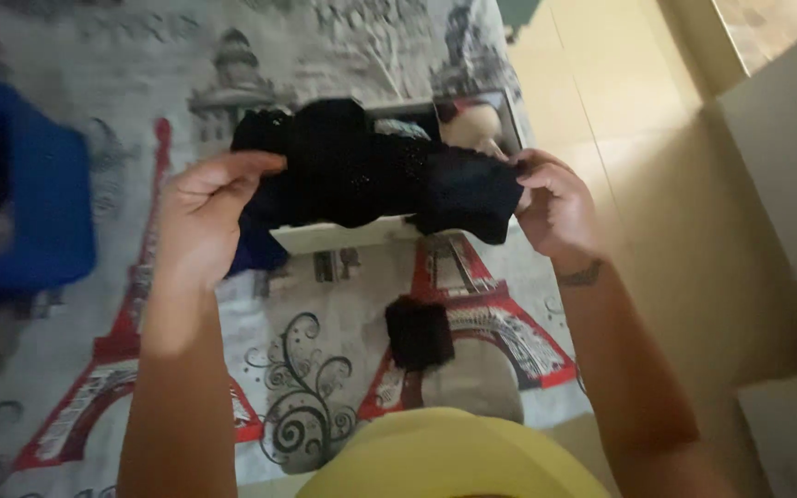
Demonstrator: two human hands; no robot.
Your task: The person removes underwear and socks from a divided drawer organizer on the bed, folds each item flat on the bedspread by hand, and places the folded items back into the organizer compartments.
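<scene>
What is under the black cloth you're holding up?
Under the black cloth sits a shallow white box on the printed bedsheet. A pale item shows at its far corner; the cloth hides the rest inside.

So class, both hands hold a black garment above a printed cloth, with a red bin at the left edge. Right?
Not quite: the bin is blue, not red, as the head view shows. The left hand and right hand do hold the black garment above the printed cloth.

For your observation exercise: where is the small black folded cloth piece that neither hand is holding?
In the head view, the small black folded cloth piece lies low and centre on the printed tower-pattern bedsheet, below the black garment stretched between both hands.
</scene>
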